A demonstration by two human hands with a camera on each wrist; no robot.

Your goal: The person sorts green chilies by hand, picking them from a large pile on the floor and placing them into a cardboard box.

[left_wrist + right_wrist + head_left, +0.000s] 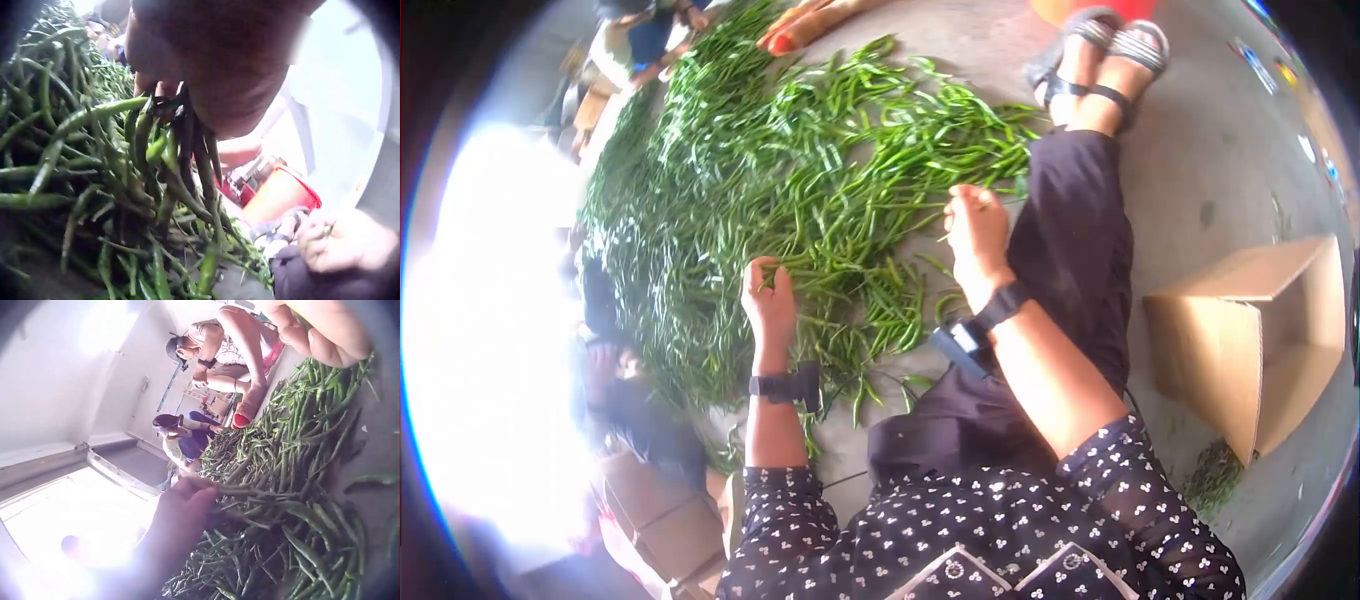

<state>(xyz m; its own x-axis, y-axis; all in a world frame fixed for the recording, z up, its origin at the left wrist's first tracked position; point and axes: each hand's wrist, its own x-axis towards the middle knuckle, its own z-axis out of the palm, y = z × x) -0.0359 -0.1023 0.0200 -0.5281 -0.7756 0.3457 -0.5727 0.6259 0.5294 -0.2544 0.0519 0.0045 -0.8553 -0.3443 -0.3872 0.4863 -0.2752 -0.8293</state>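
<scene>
Curled fingers of your left hand [770, 305] grip several green chili peppers [203, 165] over the chili pile [690, 170]. Your right hand [980, 235] holds its fingers curled, pinching a green piece; most of it is hidden. This hand is between the pile and your trouser leg [1080, 230]. The pile spreads across the grey floor [1205, 150]. Across your legs, locate the open cardboard box [1205, 340].
</scene>
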